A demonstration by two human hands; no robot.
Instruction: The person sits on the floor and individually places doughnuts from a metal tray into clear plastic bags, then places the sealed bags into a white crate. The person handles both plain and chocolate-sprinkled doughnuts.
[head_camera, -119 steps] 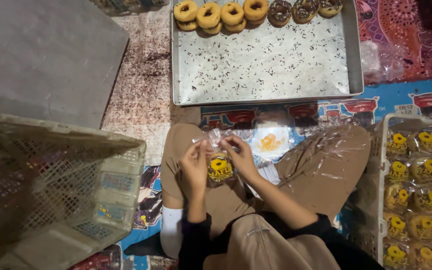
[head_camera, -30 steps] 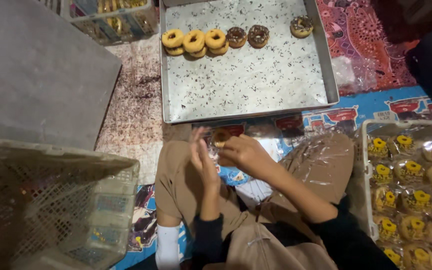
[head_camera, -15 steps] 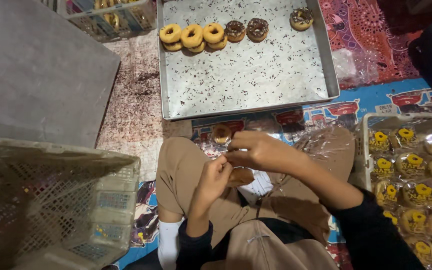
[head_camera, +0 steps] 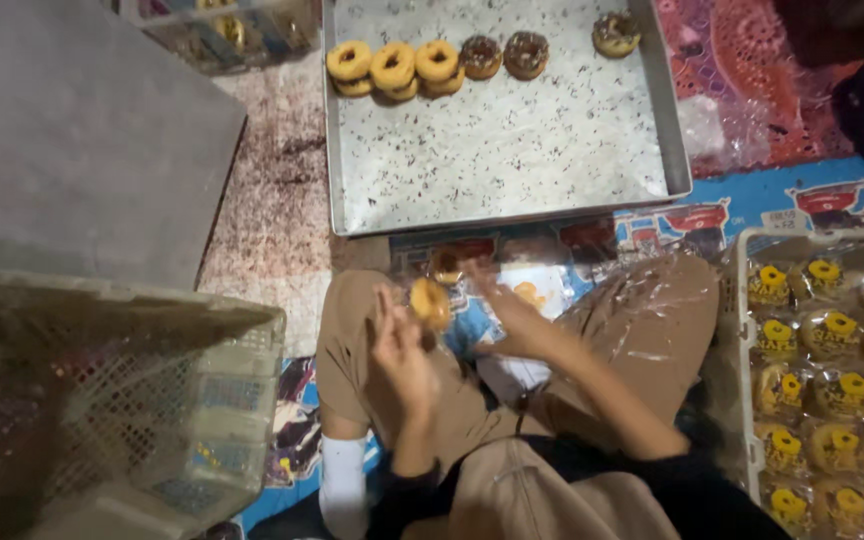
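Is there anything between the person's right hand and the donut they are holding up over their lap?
Nothing visible stands between them. The left hand holds the donut at its fingertips, above the lap. The right hand is just beside it, blurred, with only an open gap and perhaps a bit of clear wrap between; I cannot tell whether they touch.

The hands are parting: half a second ago both were gathered at one spot above the lap. Now the left hand (head_camera: 402, 350) is holding a small doughnut (head_camera: 430, 302) upright, while the right hand (head_camera: 512, 315) is drawing aside, blurred, toward the clear plastic wrap (head_camera: 642, 300).
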